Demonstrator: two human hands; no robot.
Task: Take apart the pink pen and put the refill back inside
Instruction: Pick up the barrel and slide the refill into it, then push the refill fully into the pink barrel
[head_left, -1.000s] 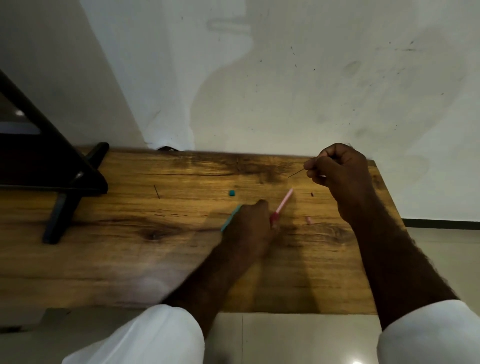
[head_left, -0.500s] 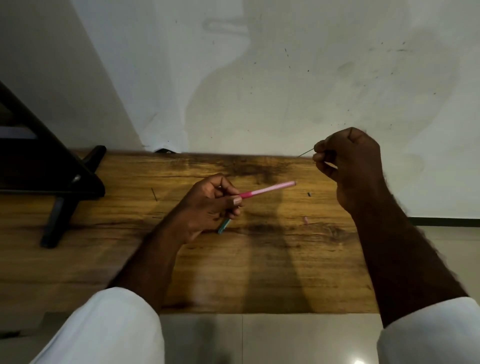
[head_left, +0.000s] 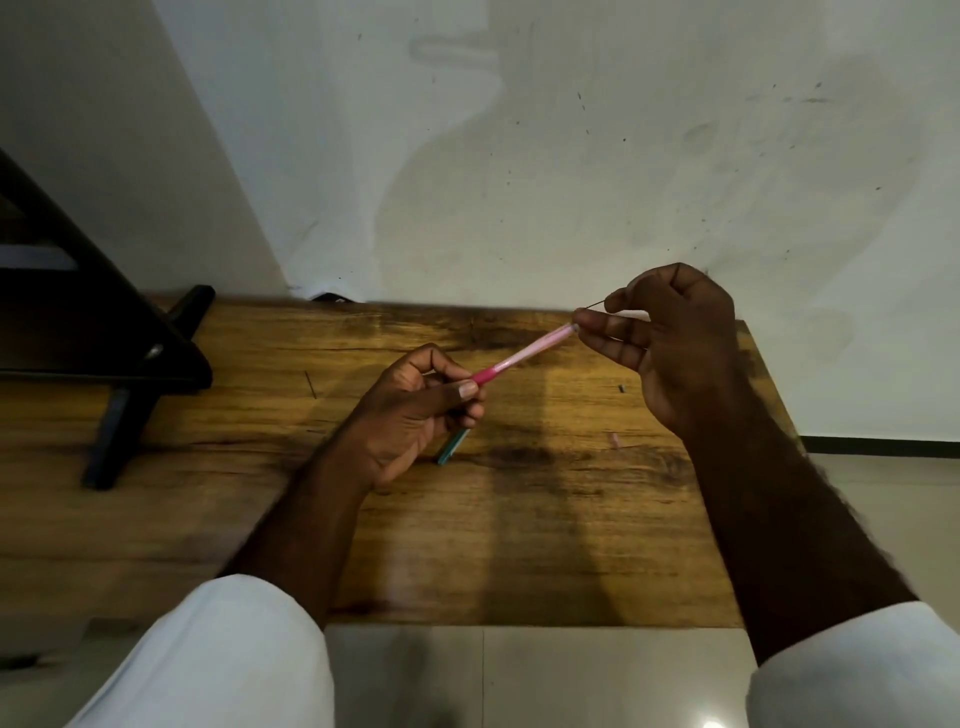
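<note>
Two hands have closed the gap seen half a second ago. Left hand (head_left: 410, 415) is clamped on the darker end of the pink pen barrel (head_left: 524, 354), held above the wooden table (head_left: 519, 545), a teal pen (head_left: 453, 450) partly hidden beneath it. Barrel's pale open end now meets the right hand (head_left: 670, 338), whose fingertips pinch the thin refill (head_left: 597, 304), formerly well apart. Judgement: disassembly complete; insertion starting. Alignment of refill with the bore cannot be confirmed
</note>
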